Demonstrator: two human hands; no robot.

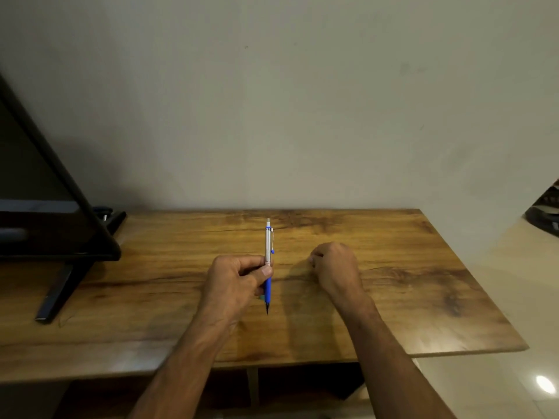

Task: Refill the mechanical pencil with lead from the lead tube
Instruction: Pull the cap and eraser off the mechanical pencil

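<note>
My left hand (234,279) grips a mechanical pencil (268,252) with thumb and fingers around its middle. The pencil has a silver upper barrel, a blue grip and a blue clip. It stands nearly upright above the wooden table (408,267), dark tip down and pale end up. A small green piece (261,296) peeks out under my left hand's fingers; I cannot tell what it is. My right hand (334,264) rests on the table to the right of the pencil, fingers curled under. Whether they hold anything is hidden.
A dark monitor (45,207) on a slanted black stand (60,288) stands at the table's left end. A plain wall runs behind the table. The table's right edge drops to a pale tiled floor (499,388), and a dark object (544,213) sits at the far right.
</note>
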